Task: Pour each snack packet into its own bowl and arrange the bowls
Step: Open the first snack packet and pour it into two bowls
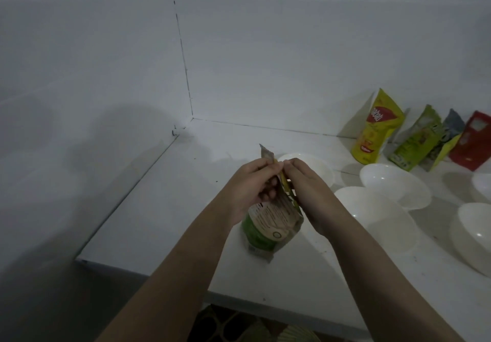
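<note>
Nearest the camera, two bare forearms reach forward over the front edge of a white counter [159, 208]. Below that edge, a patterned floor covering [233, 325] shows dimly.

The left hand [252, 185] has its fingers curled and pinches the top edge of a green snack packet [268, 222] from the left side; thumb and forefinger meet at the seal, and the lower fingers fold against the packet's printed back. The right hand [305, 185] pinches the same top edge from the right, fingers bent close together, fingertips touching or nearly touching those of the left hand. Neither hand is spread wide; both are narrowed to a pinch on the packet. The packet stands upright with its base on the counter, just in front of the person. One corner of its top rises above the knuckles. Whether the seal is torn cannot be told.

To the right of the hands lie white bowls: one [382, 214] just beside the right wrist, one [475, 232] at the right border, one [393, 185] behind the first, and another [318, 166] directly beyond the hands, partly hidden by them. A further bowl rim [483, 185] is cut off by the right border. All visible bowls appear to hold nothing.

Farther back, against the wall [265, 62], lean four packets: a yellow packet [377, 129], a lime-green packet [417, 142], a grey packet [451, 131] partly behind it, and a red packet [473, 142].
</note>
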### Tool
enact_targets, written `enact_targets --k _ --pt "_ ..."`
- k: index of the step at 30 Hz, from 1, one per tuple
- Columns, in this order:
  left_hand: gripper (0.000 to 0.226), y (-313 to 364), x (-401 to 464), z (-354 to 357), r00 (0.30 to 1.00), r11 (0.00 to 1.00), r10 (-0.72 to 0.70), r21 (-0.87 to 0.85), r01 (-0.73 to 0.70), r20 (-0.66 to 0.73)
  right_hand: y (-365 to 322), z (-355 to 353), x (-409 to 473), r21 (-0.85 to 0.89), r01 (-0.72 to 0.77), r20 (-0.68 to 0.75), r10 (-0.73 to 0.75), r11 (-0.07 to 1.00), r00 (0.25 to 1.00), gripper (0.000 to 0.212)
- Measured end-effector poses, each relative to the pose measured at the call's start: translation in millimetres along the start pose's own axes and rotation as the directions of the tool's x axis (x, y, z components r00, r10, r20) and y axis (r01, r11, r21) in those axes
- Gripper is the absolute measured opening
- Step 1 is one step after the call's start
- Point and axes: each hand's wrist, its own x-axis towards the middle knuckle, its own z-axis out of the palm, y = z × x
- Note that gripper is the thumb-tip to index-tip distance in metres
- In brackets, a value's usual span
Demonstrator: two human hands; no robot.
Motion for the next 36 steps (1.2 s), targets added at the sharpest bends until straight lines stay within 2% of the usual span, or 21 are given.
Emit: enact_targets --k 5,8,11,16,23,28,30,33,36 --pt "0.028 1.4 4.2 -3.4 0.999 0.999 0.04 0.033 -0.039 -0.033 -11.7 0.7 -5.7 -0.035 -0.005 0.076 0.007 0.999 0.997 0.04" --pt "0.033 -1.3 4.4 -5.4 0.997 0.999 0.046 0.013 -0.045 -0.065 -13.6 1.9 -6.6 -0.164 0.046 0.102 -0.03 0.985 0.994 0.042" --pt "0.033 -6.3 3.3 -4.9 0.992 0.996 0.082 -0.029 -0.085 -0.097 -17.9 3.5 -4.9 -0.184 0.024 0.111 -0.003 0.983 0.994 0.037" --pt "0.027 -5.2 3.0 -5.7 0.975 0.986 0.158 -0.028 -0.164 -0.155 -24.8 2.6 -3.3 -0.253 0.056 0.008 -0.056 0.966 0.998 0.028" --pt "0.034 3.7 -3.9 -31.6 0.906 0.917 0.37 0.239 -0.321 -0.204 -25.4 -11.8 1.1 -0.427 0.133 -0.172 -0.225 0.894 0.959 0.02" --pt "0.032 0.5 -9.1 -42.9 0.82 0.736 0.546 0.564 -0.373 -0.172 -27.1 -5.3 0.1 -0.517 0.196 -0.205 -0.343 0.833 0.917 0.02" --pt "0.033 -0.8 -10.9 -45.2 0.783 0.689 0.591 0.625 -0.367 -0.192 -27.0 -1.9 -1.1 -0.54 0.232 -0.195 -0.388 0.809 0.901 0.021" --pt "0.036 -4.5 -14.2 -41.1 0.745 0.715 0.61 0.592 -0.371 -0.27 -26.5 4.0 -3.9 -0.536 0.308 -0.149 -0.448 0.786 0.882 0.021" --pt "0.039 -5.1 -17.8 -36.5 0.749 0.801 0.568 0.439 -0.408 -0.342 -28.7 8.8 -6.8 -0.55 0.383 -0.106 -0.517 0.742 0.849 0.022"
